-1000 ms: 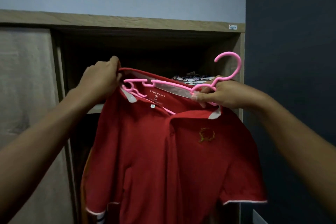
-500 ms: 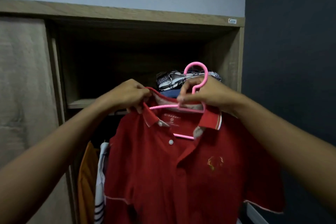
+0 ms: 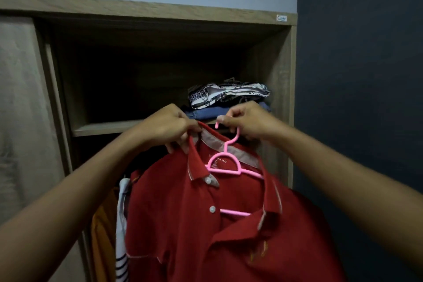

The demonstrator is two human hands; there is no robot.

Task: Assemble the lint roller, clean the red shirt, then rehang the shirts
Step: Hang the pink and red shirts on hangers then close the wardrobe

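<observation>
You are holding the red shirt point(image 3: 217, 231) up in front of the open wardrobe point(image 3: 278, 89), already threaded onto the pink hanger point(image 3: 225, 167). Your left hand point(image 3: 170, 126) is pinching the collar point(image 3: 194, 155) at its top edge, grip clenched on the fabric. Your right hand point(image 3: 246, 121) is closed around the hanger's hook, grip grasping the pink plastic, hook tip poking out beside the thumb

Step in hand looks like seating the shirt square on the hanger before it goes onto the rail. The hanger is sitting tilted inside the neck opening, so you are probably needing to level it: keep the right hand steady on the hook and use the left to tug the collar up and back until both shoulders are riding evenly. The shirt's right shoulder is blurred, can't tell if the hanger arm is fully inside there, so check by feel

The placket is open, two white buttons point(image 3: 212, 208) showing, fine for hanging. Once the collar is settled, let go with the left and guide the hook with the right toward the rail below the shelf point(image 3: 103, 127); the rail itself is hidden in the dark. Slot it beside the striped shirt point(image 3: 121, 236) and the orange garment point(image 3: 103, 236) hanging at lower left, without dragging the cleaned front across them. Folded clothes point(image 3: 229, 96) on the shelf are just behind your hands, so avoid snagging the hook there
</observation>
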